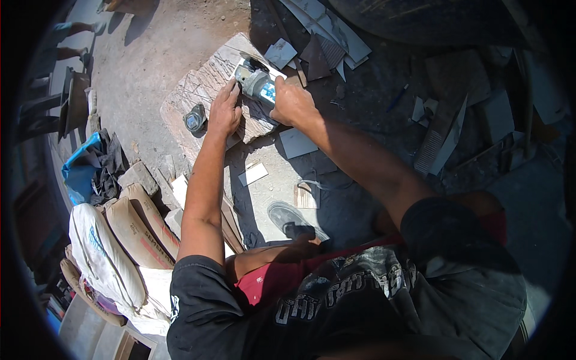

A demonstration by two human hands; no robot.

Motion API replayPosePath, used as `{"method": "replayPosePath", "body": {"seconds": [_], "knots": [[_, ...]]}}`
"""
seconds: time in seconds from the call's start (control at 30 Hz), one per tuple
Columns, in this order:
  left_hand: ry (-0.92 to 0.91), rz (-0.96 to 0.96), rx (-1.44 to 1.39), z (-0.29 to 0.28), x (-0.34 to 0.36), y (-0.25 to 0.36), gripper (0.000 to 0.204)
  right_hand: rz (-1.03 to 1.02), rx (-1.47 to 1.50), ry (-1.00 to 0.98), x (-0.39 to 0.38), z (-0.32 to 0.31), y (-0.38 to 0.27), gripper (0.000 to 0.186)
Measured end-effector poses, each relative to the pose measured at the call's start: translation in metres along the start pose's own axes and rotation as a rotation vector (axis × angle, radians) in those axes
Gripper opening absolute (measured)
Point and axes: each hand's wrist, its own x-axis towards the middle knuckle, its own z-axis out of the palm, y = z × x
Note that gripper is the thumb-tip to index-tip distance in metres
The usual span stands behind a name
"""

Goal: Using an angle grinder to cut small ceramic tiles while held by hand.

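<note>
My right hand (293,103) is wrapped round the body of an angle grinder (259,85), a grey-headed tool with a blue and white patch. The grinder lies over a pale slab (195,90) scored with many lines. A light tile piece (277,73) shows beside the grinder's head; how far it reaches beneath is hidden. My left hand (225,109) rests just left of the grinder, fingers stretched forward and pressed down by its head. What lies under the fingertips is hard to make out. Left of that hand, a dark tape measure (195,119) sits on the slab.
Broken tiles (327,30) lie beyond the slab, with more offcuts (441,129) at right and a blue pen (397,98). Small tile pieces (253,174) lie near my shoe (291,219). Filled sacks (135,231) and a blue bag (84,168) stand at left.
</note>
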Motion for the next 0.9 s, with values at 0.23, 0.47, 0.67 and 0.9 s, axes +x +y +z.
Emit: {"method": "replayPosePath", "body": {"seconds": [0.23,0.47,0.67,0.9], "knots": [[-0.017,0.019,-0.027,-0.002,0.004,0.001,0.071,0.009,0.0,0.032,-0.001,0.007,0.009,0.053],[-0.051,0.002,-0.023,-0.005,0.002,0.0,0.078,0.006,0.008,0.05,-0.006,0.011,0.014,0.057],[-0.093,-0.023,-0.025,-0.007,0.004,0.005,0.082,-0.003,0.0,0.08,-0.006,0.016,0.022,0.061],[-0.142,-0.038,-0.012,-0.01,0.006,0.008,0.085,-0.018,0.023,0.049,-0.012,0.013,0.028,0.064]]}}
